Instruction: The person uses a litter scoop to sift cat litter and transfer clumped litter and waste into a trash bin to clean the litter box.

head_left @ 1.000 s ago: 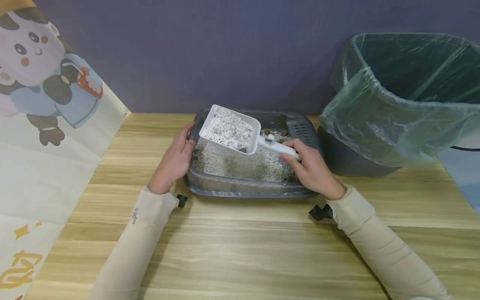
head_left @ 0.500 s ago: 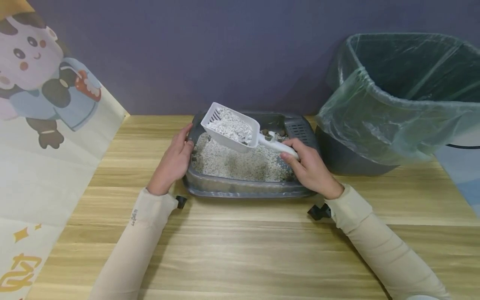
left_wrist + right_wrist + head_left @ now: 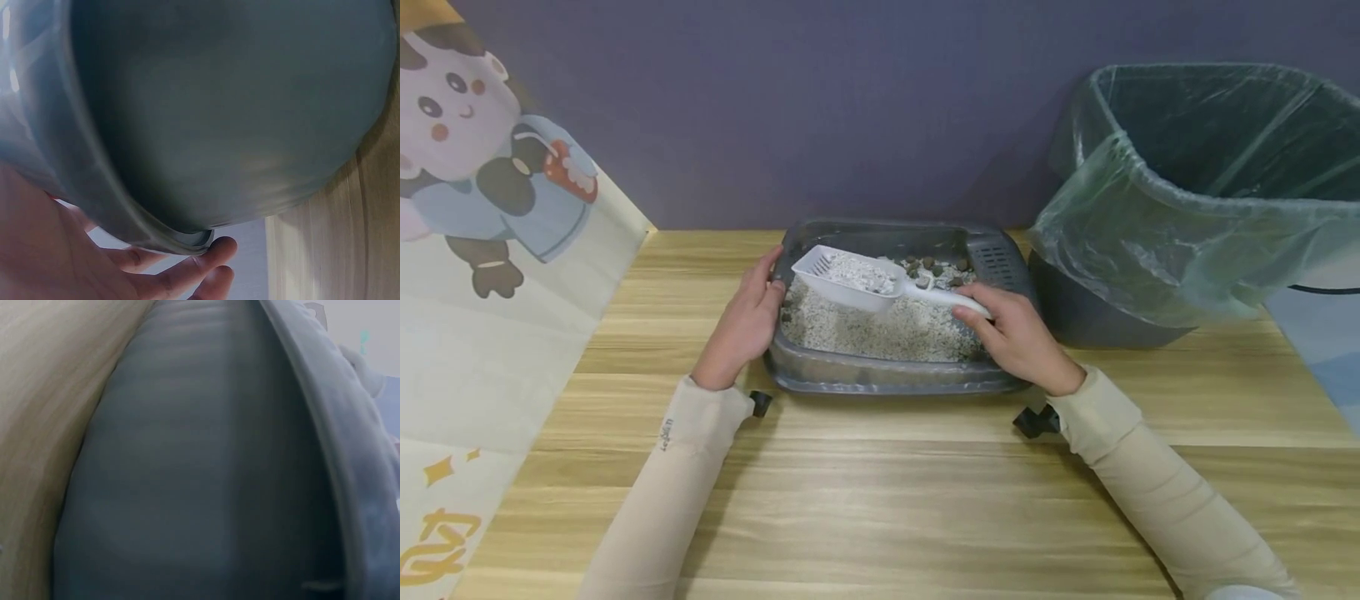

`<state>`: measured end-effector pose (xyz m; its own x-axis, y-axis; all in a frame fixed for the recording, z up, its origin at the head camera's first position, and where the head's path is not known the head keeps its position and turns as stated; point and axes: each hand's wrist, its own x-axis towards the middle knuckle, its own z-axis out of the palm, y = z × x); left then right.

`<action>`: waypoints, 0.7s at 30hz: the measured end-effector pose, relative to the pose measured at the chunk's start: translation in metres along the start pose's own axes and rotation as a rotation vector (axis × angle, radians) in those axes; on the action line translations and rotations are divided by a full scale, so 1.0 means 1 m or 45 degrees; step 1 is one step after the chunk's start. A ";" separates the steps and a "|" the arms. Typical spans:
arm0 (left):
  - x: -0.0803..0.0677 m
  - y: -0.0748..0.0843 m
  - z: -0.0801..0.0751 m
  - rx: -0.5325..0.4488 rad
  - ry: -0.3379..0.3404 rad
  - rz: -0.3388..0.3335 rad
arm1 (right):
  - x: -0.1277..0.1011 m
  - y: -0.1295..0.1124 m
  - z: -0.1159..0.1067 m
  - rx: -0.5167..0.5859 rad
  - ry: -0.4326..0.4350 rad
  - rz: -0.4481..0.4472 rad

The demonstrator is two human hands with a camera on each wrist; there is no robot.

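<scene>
Since a second ago your right hand (image 3: 1015, 333), gripping the white scoop (image 3: 857, 279), lowered it over the litter tray (image 3: 887, 375); left hand (image 3: 745, 321) rests flat on the rim. Sifting seems half done; the lined bin (image 3: 1187, 208) waits.

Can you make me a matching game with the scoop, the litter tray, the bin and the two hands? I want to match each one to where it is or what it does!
Things:
1. white scoop
2. grey litter tray
3. bin with green bag
4. left hand

Places or states:
A. rests against the tray's left side
B. stands right of the tray
C. held by the right hand, over the litter
D. sits on the wooden table, between both hands

Pairs: 1-C, 2-D, 3-B, 4-A
</scene>
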<state>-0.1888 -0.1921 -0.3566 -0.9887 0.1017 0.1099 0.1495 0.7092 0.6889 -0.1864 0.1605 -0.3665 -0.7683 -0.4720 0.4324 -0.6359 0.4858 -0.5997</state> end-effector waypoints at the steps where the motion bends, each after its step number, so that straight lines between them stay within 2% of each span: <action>1: 0.000 0.000 0.000 0.001 -0.001 0.000 | 0.000 0.000 0.000 -0.006 0.000 -0.001; 9: -0.001 0.000 0.000 0.001 0.003 -0.006 | 0.000 0.002 0.003 -0.100 0.031 -0.007; 21: -0.002 0.000 -0.001 -0.016 -0.003 -0.008 | 0.000 0.000 0.003 -0.111 0.106 0.028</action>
<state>-0.1867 -0.1926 -0.3564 -0.9897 0.0988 0.1036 0.1431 0.7013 0.6984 -0.1860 0.1580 -0.3683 -0.7835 -0.3992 0.4762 -0.6197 0.5593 -0.5506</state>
